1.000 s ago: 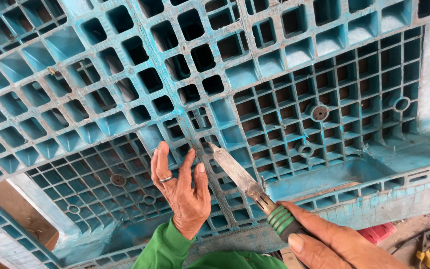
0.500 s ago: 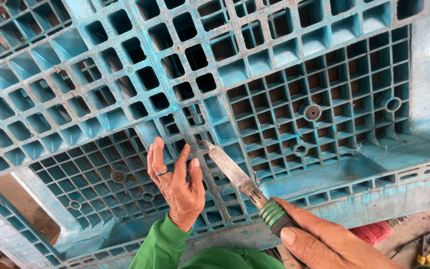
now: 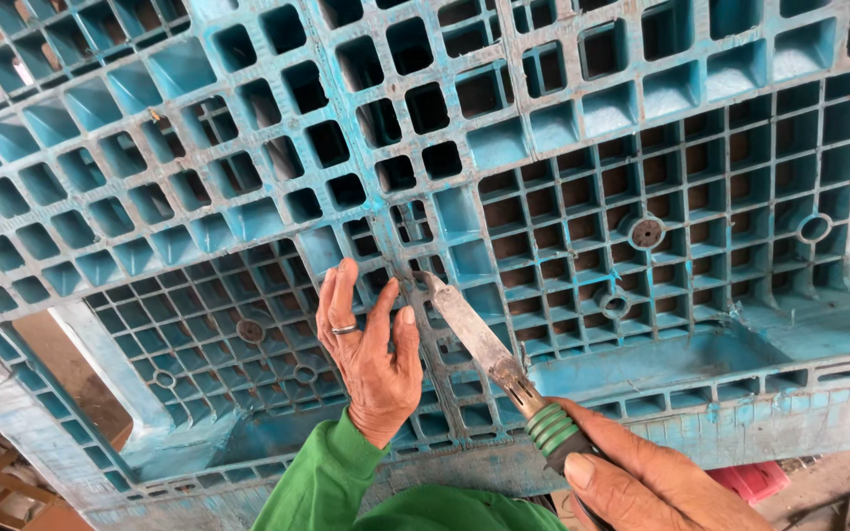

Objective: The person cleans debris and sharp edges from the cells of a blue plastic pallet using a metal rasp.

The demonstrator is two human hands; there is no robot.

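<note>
Blue plastic pallet (image 3: pixel 563 147), grid underside up, fills the view. Left hand (image 3: pixel 371 359) at 6 o'clock lies flat on the ribs, fingers spread and grasping nothing, ring (image 3: pixel 344 329) on one finger, green sleeve (image 3: pixel 322 487) below it. Right hand (image 3: pixel 641 482) at 5 o'clock is clenched on the green-ribbed handle of a flat-bladed scraper (image 3: pixel 489 354); blade runs toward 11 o'clock, tip on a rib just beside the left thumb.
</note>
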